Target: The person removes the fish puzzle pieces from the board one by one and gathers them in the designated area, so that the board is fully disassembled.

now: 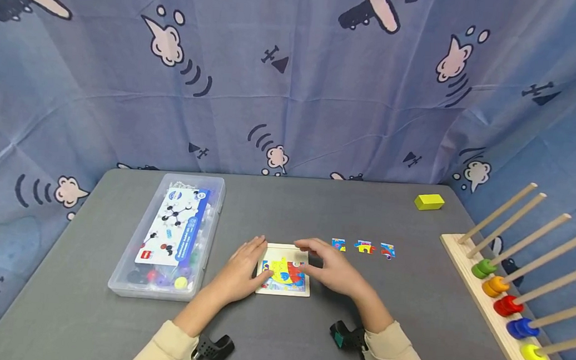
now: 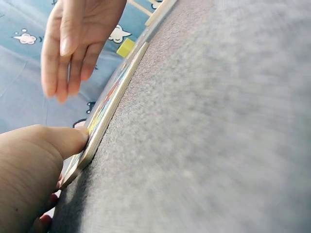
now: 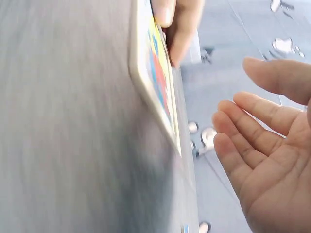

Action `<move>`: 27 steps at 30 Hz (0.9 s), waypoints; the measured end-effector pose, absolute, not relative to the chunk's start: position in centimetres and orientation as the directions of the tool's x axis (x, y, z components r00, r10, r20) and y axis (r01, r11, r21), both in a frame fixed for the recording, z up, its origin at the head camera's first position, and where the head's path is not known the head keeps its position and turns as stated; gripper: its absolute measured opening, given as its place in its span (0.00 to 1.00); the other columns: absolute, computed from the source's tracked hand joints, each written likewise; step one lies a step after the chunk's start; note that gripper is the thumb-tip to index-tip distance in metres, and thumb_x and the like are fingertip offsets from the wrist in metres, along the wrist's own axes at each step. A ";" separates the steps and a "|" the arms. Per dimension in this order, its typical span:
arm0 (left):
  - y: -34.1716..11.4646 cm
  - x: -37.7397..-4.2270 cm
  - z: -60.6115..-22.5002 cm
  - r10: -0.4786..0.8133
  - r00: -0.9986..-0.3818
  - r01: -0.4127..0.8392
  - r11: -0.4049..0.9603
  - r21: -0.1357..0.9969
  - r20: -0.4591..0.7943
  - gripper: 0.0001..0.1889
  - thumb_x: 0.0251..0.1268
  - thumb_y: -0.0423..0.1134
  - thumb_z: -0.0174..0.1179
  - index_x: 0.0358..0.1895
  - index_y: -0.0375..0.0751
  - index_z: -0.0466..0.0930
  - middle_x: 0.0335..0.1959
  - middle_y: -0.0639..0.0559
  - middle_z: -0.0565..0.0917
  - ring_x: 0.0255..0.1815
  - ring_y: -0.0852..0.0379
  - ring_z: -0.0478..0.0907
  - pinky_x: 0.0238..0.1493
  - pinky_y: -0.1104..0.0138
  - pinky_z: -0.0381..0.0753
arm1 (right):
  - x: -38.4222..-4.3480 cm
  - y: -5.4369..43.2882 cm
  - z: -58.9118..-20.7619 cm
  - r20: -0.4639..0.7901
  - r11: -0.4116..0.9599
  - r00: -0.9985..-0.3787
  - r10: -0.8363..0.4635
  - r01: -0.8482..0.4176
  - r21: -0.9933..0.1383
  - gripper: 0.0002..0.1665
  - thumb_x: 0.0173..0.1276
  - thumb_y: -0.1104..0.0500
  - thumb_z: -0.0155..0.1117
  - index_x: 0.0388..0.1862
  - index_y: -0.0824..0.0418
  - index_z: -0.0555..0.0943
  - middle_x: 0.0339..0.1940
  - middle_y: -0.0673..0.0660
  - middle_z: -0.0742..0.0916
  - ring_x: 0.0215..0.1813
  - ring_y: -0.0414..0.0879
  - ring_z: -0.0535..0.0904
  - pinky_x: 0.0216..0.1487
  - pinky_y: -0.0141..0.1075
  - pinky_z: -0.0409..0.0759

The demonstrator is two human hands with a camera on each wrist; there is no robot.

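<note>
A small wooden jigsaw puzzle board point(image 1: 282, 292) lies on the table, with a yellow, red and blue picture inside its pale frame. My left hand point(image 1: 245, 271) holds its left side, the thumb over the picture and the fingers along the edge. In the left wrist view that thumb point(image 2: 73, 141) rests at the rim. Over the board's right side is my right hand point(image 1: 334, 268), fingers loosely extended. The right wrist view shows this hand point(image 3: 272, 145) apart from the board, with nothing in it. Three loose puzzle pieces point(image 1: 364, 247) lie in a row beyond it.
To the left stands a clear plastic case point(image 1: 208, 241) with a molecular model label and coloured balls inside. A wooden peg stand point(image 1: 480, 296) with coloured rings is at the right edge. One yellow block point(image 1: 429, 201) sits at the back right, before the patterned curtain point(image 1: 312, 120).
</note>
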State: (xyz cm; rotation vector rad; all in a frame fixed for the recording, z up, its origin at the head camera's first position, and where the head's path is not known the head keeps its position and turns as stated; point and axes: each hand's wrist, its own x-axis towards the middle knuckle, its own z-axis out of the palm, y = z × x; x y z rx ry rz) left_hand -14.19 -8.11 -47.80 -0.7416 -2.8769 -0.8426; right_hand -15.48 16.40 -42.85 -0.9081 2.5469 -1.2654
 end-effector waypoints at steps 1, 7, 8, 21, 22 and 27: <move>-8.3 -14.0 -47.8 0.435 -0.883 0.460 0.737 0.495 0.174 0.35 0.64 0.49 0.58 0.68 0.30 0.63 0.71 0.38 0.64 0.74 0.44 0.57 0.74 0.51 0.57 | -15.5 15.8 -42.9 0.121 0.453 -0.794 -0.595 -0.456 -0.766 0.26 0.66 0.62 0.61 0.62 0.69 0.72 0.60 0.63 0.79 0.60 0.57 0.75 0.62 0.52 0.74; -9.1 -13.2 -48.0 0.442 -0.881 0.462 0.726 0.509 0.169 0.36 0.64 0.50 0.59 0.68 0.30 0.62 0.72 0.38 0.61 0.74 0.44 0.55 0.74 0.51 0.56 | -15.6 13.2 -43.1 0.090 0.460 -0.766 -0.637 -0.472 -0.752 0.26 0.65 0.61 0.62 0.61 0.68 0.72 0.59 0.63 0.79 0.58 0.56 0.77 0.60 0.50 0.77; -9.2 -13.1 -48.1 0.441 -0.880 0.465 0.727 0.506 0.174 0.36 0.64 0.50 0.58 0.68 0.30 0.62 0.72 0.39 0.62 0.74 0.45 0.55 0.74 0.51 0.56 | -15.6 12.9 -43.2 0.085 0.465 -0.763 -0.641 -0.473 -0.749 0.26 0.65 0.61 0.62 0.61 0.68 0.72 0.58 0.63 0.80 0.58 0.56 0.77 0.60 0.50 0.77; -9.2 -13.2 -48.5 0.444 -0.863 0.503 0.717 0.483 0.241 0.34 0.64 0.51 0.58 0.66 0.30 0.66 0.69 0.38 0.66 0.73 0.45 0.59 0.74 0.52 0.58 | -15.3 10.4 -45.8 0.168 0.531 -0.745 -0.646 -0.597 -0.601 0.22 0.61 0.62 0.65 0.55 0.65 0.78 0.55 0.59 0.81 0.59 0.52 0.76 0.62 0.48 0.74; -9.2 -13.2 -48.5 0.442 -0.864 0.502 0.717 0.484 0.242 0.34 0.64 0.51 0.59 0.66 0.30 0.66 0.69 0.38 0.66 0.73 0.45 0.59 0.74 0.52 0.58 | -15.3 10.4 -45.9 0.168 0.527 -0.745 -0.646 -0.594 -0.607 0.22 0.61 0.62 0.65 0.55 0.65 0.78 0.55 0.59 0.80 0.60 0.53 0.75 0.63 0.48 0.73; -9.3 -13.2 -48.5 0.445 -0.861 0.507 0.708 0.491 0.247 0.35 0.63 0.50 0.60 0.66 0.29 0.66 0.69 0.38 0.66 0.73 0.44 0.59 0.74 0.51 0.58 | -15.3 10.3 -46.1 0.185 0.511 -0.740 -0.646 -0.599 -0.616 0.22 0.59 0.65 0.64 0.54 0.67 0.77 0.55 0.59 0.79 0.60 0.53 0.74 0.64 0.48 0.72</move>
